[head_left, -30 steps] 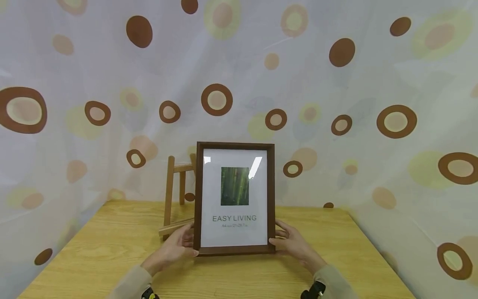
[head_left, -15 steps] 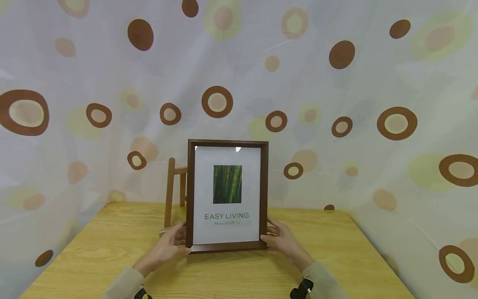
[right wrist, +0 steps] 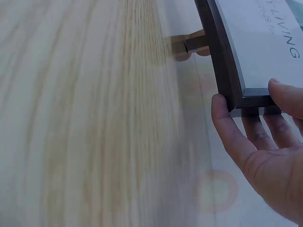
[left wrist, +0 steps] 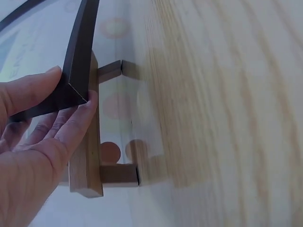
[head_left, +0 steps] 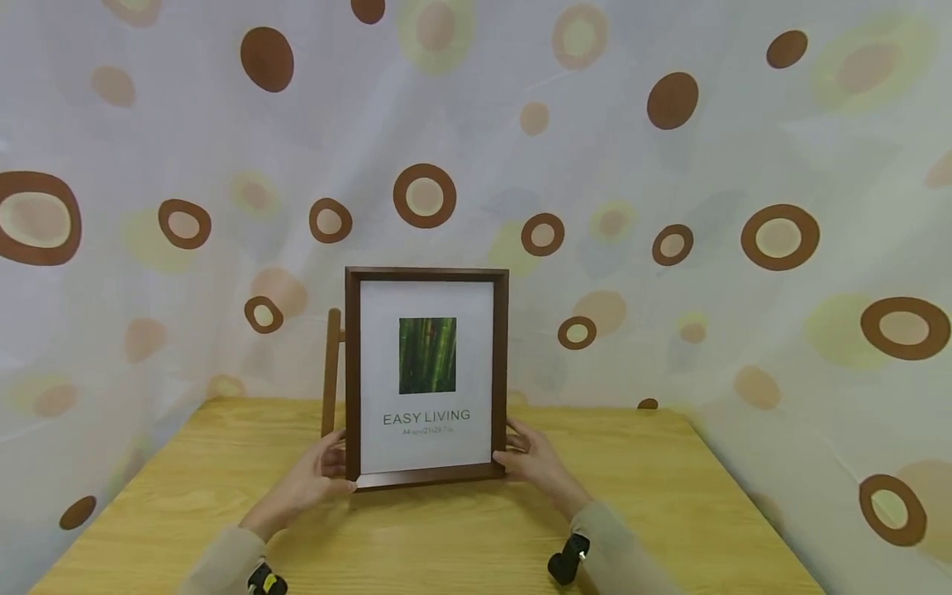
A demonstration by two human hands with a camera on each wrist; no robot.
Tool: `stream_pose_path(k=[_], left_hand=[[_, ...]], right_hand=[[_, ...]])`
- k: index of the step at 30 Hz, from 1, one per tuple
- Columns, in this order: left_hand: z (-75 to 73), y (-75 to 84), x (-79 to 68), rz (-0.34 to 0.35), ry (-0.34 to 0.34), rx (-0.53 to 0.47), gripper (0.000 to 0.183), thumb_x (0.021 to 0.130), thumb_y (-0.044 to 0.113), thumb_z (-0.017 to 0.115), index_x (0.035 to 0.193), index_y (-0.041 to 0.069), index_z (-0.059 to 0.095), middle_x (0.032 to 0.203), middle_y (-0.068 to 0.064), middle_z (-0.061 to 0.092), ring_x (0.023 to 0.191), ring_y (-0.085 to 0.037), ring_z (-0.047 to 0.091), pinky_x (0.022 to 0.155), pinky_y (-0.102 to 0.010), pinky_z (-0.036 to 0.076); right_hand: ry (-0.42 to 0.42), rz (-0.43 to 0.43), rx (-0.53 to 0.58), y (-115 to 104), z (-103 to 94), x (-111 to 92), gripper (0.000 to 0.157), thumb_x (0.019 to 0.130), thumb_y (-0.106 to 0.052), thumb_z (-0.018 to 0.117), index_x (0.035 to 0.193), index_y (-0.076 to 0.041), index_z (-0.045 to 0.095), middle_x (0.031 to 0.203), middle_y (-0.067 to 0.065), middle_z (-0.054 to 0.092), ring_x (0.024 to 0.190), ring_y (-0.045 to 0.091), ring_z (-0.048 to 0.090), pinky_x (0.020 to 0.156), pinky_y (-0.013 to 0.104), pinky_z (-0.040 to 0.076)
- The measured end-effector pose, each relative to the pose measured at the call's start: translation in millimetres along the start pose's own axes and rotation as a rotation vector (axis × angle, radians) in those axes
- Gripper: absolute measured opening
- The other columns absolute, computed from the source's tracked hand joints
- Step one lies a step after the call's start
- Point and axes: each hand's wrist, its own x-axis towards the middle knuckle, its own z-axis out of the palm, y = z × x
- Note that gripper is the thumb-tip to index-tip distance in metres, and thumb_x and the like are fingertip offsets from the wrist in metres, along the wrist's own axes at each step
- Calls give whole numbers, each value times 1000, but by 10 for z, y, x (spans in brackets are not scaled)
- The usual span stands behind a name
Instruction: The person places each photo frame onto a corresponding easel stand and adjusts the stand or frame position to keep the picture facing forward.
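A dark brown picture frame (head_left: 427, 378) with a green bamboo print and the words EASY LIVING is held upright, facing me. My left hand (head_left: 307, 481) grips its lower left corner, thumb in front and fingers behind and below. At the opposite lower corner, my right hand (head_left: 543, 468) holds it the same way, as the right wrist view shows. Behind the frame stands a wooden easel (head_left: 330, 376), mostly hidden except for its left post. In the left wrist view, the easel's ledge (left wrist: 85, 165) lies close behind the frame corner and my left fingers.
Both hands work over a light wooden table (head_left: 654, 512). A pale curtain (head_left: 476, 107) with brown and pastel circles hangs behind the table and along both sides. Easel feet (left wrist: 118, 175) stand on the tabletop.
Both hands have moved the picture frame leftward and slightly up in the head view. It now covers nearly all of the easel, and the bright reflections on its glass are gone.
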Motion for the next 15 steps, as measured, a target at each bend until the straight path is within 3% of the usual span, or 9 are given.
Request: stream_pose_path(k=[6,15], left_hand=[[-156,13,-52,-18,49,54,92,77,-4,74,151,-8,21,135,-33,50,118,-42,55,97,-50,51],[-245,34,-45,-15,72,79,92,79,-3,73,152,-8,17,137,-37,47,122,-46,52,100,-53,49]], right_hand=[[34,6,38,-54,180,130,73,93,-5,64,155,-6,25,147,33,40,128,47,48,85,49,58],[35,-20,38,-116,231,238,74,93,-5,63,156,-8,24,148,32,39,130,47,46,82,46,59]])
